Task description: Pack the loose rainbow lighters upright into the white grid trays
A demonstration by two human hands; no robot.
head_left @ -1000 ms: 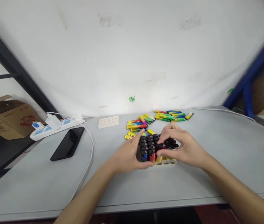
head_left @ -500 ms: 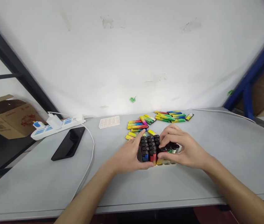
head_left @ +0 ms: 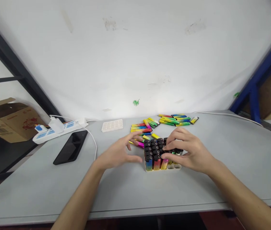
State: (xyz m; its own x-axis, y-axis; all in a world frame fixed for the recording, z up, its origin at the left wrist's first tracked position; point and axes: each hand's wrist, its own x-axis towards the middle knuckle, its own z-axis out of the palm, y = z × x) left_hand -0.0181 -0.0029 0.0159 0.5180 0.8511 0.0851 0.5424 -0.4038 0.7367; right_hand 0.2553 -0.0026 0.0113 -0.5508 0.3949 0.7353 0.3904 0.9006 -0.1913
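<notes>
Lighters with black tops, among them a blue one (head_left: pixel 149 163) and a red one (head_left: pixel 157 163), stand upright in rows in a white holed tray (head_left: pixel 177 167). My right hand (head_left: pixel 189 149) is over the tray's right half, thumb and fingers closed at the top of a pink-and-yellow lighter (head_left: pixel 164 164) in the front row. The fingers partly hide the lighters behind it. Beside the tray's left side, my left hand (head_left: pixel 117 153) is open and holds nothing, thumb apart from the fingers. Its fingertips are near loose lighters (head_left: pixel 139 130) lying behind the tray.
More loose lighters (head_left: pixel 171 120) lie near the wall. A second white holed tray (head_left: pixel 112 125) rests at the back. On the left are a black phone (head_left: pixel 70 147), a power strip (head_left: pixel 60 130) with a white cable, and a cardboard box (head_left: pixel 17 123).
My left hand has let go of the tray's left side and moved left, opening. My right hand stays at the tray; the pink-and-yellow lighter now shows upright in the front row.
</notes>
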